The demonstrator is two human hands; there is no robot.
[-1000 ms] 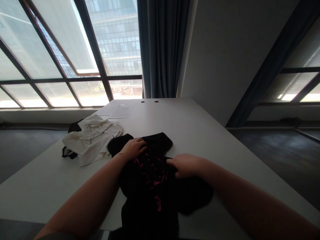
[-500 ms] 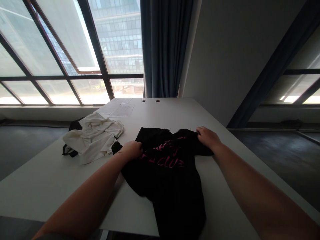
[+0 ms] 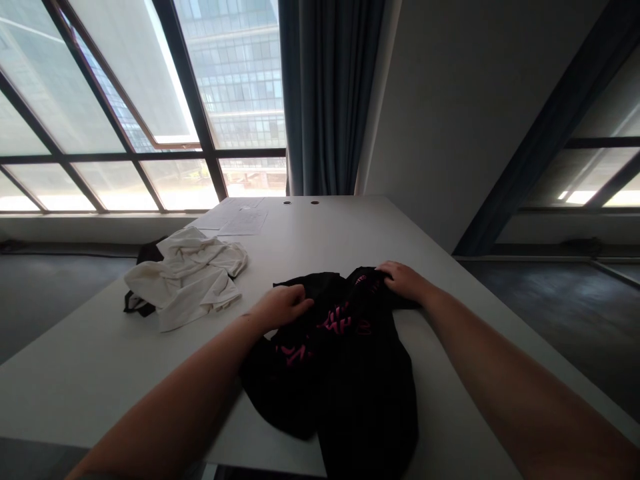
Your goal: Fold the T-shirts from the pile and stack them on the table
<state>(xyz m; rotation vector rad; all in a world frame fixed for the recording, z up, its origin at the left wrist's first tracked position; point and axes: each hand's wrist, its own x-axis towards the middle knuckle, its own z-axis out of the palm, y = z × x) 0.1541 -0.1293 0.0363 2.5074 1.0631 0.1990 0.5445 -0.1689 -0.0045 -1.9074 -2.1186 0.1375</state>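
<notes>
A black shirt [image 3: 365, 387] with pink lettering lies rumpled on the white table, its lower part reaching over the near edge. My left hand [image 3: 285, 305] is closed on the shirt's upper left part, thumb pointing right. At the upper right, by the shoulder, my right hand [image 3: 404, 280] grips the fabric between thumb and fingers. Folds bunch up between the two hands and distort the pink print.
A crumpled white garment [image 3: 185, 273] with dark cloth under it lies at the table's left. Paper sheets [image 3: 243, 221] rest behind it. The white table [image 3: 320, 233] reaches back to a blue curtain [image 3: 333, 100] and windows.
My left hand has moved to the right and the shirt's left side has folded inward, with its sleeve no longer sticking out. My right hand has shifted slightly left, and the print is more crumpled.
</notes>
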